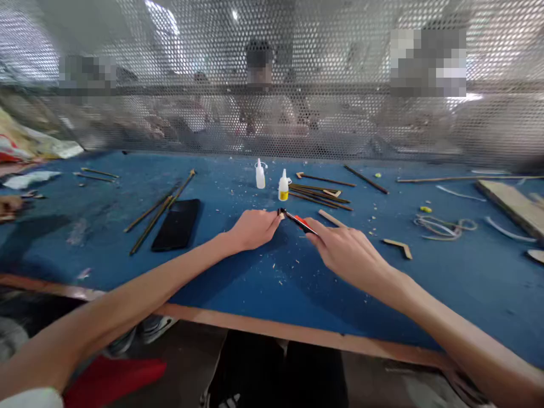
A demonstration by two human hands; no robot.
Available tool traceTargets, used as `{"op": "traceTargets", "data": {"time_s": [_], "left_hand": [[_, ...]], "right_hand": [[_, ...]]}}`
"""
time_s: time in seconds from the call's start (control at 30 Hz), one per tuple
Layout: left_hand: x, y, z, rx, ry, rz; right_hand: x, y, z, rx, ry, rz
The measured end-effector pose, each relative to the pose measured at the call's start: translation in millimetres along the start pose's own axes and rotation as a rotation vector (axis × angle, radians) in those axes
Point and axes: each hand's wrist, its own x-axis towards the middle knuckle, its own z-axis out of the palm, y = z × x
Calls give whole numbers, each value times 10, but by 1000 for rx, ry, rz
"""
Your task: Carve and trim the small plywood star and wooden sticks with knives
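Near the middle of the blue table, my left hand (256,229) is closed on a small pale wooden piece (281,216) with a dark end. My right hand (340,246) grips a knife (301,222) with a red and black handle, its tip touching or very close to the piece. Just beyond the hands stand two small white glue bottles, one plain (260,176) and one with a yellow label (283,188). Small shavings lie on the table around and in front of my hands.
A black phone (176,225) and long brown sticks (155,221) lie left. More sticks (321,195), an angled wooden piece (399,246), tangled cord (446,228) and a board (512,204) lie right. A perforated metal screen (212,122) stands behind. Another person's hand (9,207) shows far left.
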Motion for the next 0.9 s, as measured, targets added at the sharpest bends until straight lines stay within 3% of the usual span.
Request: {"op": "traceTargets", "data": {"time_s": [0.33,0.7,0.9], "left_hand": [[-11,23,-20,5,-5,16],[-8,42,-32,-6,18,-5],[-12,24,-19,-20,15,4]], "right_hand": [[141,-62,150,53,-22,50],[35,-41,-94,9,-73,93],[14,-15,-110,4,-93,55]]}}
